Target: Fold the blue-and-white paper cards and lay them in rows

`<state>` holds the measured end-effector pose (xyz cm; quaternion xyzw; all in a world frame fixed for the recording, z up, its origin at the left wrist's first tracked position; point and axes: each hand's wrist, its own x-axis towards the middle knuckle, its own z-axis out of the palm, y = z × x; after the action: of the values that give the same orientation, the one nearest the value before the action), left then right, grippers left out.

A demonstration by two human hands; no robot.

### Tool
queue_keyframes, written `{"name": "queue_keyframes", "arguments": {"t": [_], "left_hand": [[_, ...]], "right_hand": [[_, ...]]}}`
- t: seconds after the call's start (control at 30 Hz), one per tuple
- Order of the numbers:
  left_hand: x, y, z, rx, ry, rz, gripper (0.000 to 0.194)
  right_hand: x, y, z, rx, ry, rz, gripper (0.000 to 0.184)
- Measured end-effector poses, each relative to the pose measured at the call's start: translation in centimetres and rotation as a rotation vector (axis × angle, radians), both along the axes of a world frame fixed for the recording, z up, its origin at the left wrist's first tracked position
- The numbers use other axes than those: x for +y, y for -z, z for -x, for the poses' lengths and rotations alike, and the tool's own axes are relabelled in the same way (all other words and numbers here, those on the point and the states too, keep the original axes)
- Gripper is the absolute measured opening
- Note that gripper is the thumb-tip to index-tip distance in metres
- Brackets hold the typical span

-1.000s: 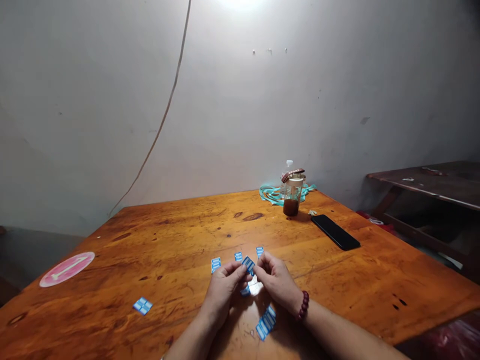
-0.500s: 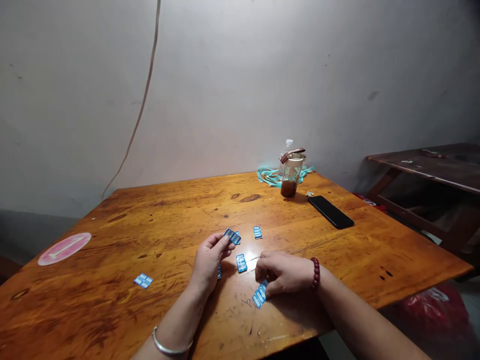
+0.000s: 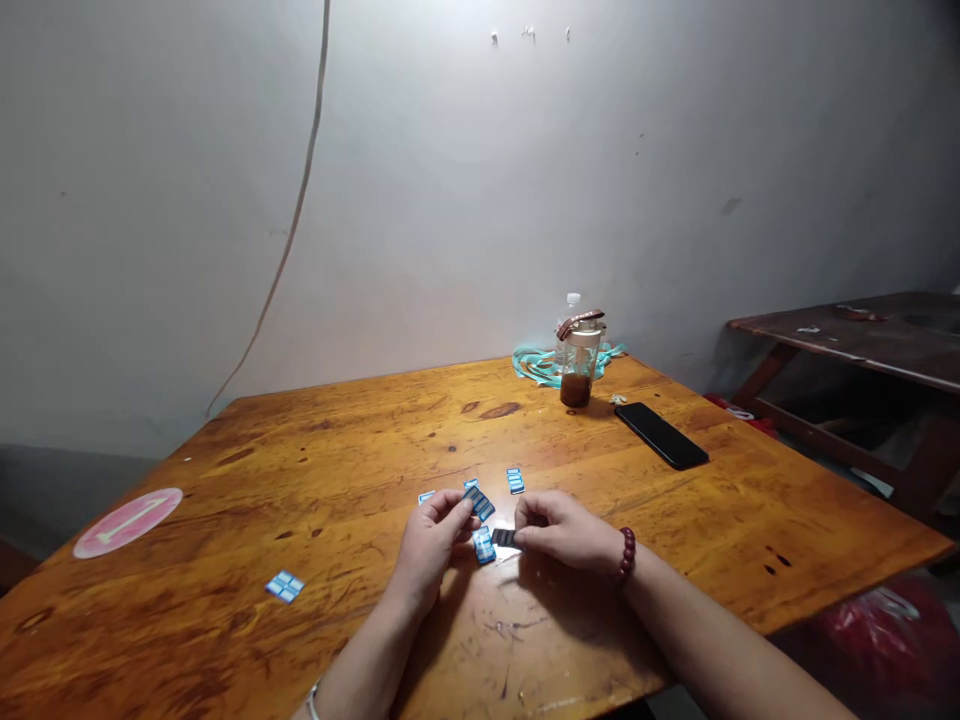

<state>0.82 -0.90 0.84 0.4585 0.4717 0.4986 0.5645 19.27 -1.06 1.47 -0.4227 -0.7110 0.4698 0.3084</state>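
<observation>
My left hand pinches a small blue card with pale rectangles on it, held up above the table. Close to its right, my right hand grips the end of another small card, which looks dark from this angle. Just below and between the hands lies a blue-and-white card. Beyond them is a similar card. Two more cards lie partly hidden behind my left hand. Farther left, a blue-and-white card rests by itself.
The wooden table has a pink round sticker at its left. A black phone lies at the right. Toward the wall stand a cup with brown contents and a clear bottle, beside a turquoise strap. Another table is at right.
My right hand has lifted its card off the near tabletop and brought it up and left, close to the left hand. The left hand's card has tilted slightly. The view has shifted a little upward.
</observation>
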Motion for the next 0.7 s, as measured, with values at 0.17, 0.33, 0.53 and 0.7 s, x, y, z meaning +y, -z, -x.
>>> {"name": "queue_keyframes", "arguments": {"t": [0.17,0.33,0.53,0.7], "left_hand": [[-0.4,0.4,-0.7,-0.013,0.103,0.012,0.024],[-0.6,0.9,-0.9,-0.094,0.115,0.039,0.023],[-0.4,1.0,-1.1,-0.179,0.068,0.111,0.024],[-0.3,0.8,-1.3,-0.175,0.050,0.135,0.025]], "right_hand": [[-0.2,-0.2,2.1,0.352,0.162,0.145,0.024],[-0.3,0.6,2.9,0.326,0.278,-0.012,0.024],[0.1,1.1,3.0,0.342,0.369,-0.043,0.027],[0.2,1.6,3.4,0.342,0.379,-0.086,0.026]]}}
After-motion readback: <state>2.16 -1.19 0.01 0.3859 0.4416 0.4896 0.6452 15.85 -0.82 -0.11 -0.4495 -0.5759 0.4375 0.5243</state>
